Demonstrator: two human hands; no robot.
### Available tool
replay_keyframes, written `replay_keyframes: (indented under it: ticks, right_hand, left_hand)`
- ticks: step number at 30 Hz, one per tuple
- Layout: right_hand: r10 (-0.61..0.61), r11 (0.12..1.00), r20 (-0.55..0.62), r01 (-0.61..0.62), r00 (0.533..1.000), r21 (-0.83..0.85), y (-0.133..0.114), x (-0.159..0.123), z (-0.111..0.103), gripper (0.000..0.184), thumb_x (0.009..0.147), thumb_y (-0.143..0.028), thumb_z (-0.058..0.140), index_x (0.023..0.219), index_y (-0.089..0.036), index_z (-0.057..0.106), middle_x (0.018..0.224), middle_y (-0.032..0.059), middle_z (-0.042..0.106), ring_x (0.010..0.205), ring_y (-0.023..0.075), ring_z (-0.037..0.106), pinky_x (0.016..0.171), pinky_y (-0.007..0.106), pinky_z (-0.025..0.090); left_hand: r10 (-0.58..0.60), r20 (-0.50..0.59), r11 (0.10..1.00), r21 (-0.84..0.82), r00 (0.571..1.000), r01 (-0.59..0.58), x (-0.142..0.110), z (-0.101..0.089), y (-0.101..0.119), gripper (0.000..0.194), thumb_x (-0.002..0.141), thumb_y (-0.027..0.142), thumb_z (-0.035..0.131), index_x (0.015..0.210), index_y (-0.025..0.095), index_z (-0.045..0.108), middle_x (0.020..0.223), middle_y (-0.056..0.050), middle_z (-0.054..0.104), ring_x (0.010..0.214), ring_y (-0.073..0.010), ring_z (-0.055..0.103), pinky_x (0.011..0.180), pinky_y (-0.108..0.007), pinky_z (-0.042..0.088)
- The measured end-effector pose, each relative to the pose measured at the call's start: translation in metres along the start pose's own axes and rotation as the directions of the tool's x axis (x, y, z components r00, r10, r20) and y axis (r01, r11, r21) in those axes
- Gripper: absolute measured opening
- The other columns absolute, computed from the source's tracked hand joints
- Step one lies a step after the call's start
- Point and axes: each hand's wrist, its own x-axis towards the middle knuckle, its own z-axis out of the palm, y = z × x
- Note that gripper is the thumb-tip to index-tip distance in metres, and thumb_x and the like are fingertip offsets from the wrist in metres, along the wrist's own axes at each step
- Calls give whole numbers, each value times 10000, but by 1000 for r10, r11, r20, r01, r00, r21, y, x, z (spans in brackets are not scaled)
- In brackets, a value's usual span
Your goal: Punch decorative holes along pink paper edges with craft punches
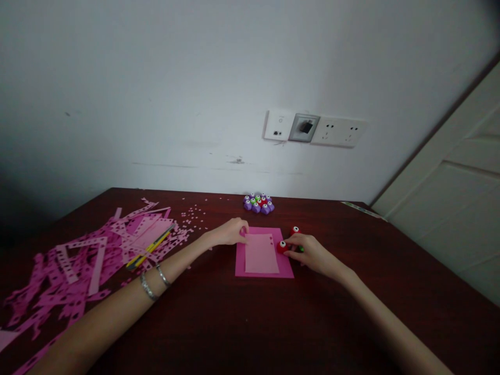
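Note:
A light pink sheet of paper (261,256) lies on a larger, darker pink sheet (288,270). Small dark holes show near its upper right corner. My left hand (230,232) is at its upper left corner, fingers bent and thumb against the paper, holding it. In my right hand (310,251) is a red craft punch (282,247) with a white top, pinched between thumb and fingers at the right edge of the sheets. Just behind that hand stands another red punch (296,230). A green punch (301,249) is partly hidden by the fingers.
Several purple, green and red punches (258,203) stand clustered near the wall. On the left is a heap of punched pink paper strips (89,260) with a yellow utility knife (150,248) on it. Tiny paper bits (193,214) lie scattered beside it. Sockets (338,131) are on the wall.

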Motion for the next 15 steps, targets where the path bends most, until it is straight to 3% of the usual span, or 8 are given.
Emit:
replay_keyframes:
  ticks: [6, 15]
  right_hand:
    - [0, 1000, -6, 0, 1000, 3, 1, 2, 3, 239, 807, -311, 556, 969, -177, 670, 812, 61, 616, 662, 154, 556, 545, 250, 470]
    - [-36, 998, -4, 36, 999, -43, -2, 2, 2, 210, 812, -283, 551, 943, -173, 673, 826, 54, 624, 680, 151, 558, 642, 277, 457]
  left_hand:
    - [-45, -1, 999, -1, 999, 45, -1, -1, 4, 255, 586, 315, 721, 747, 161, 598, 725, -15, 520, 638, -137, 478, 575, -243, 329]
    - [-17, -21, 995, -103, 1000, 15, -1, -1, 2, 230, 568, 290, 732, 720, 176, 602, 707, -9, 524, 617, -129, 454, 576, -247, 307]
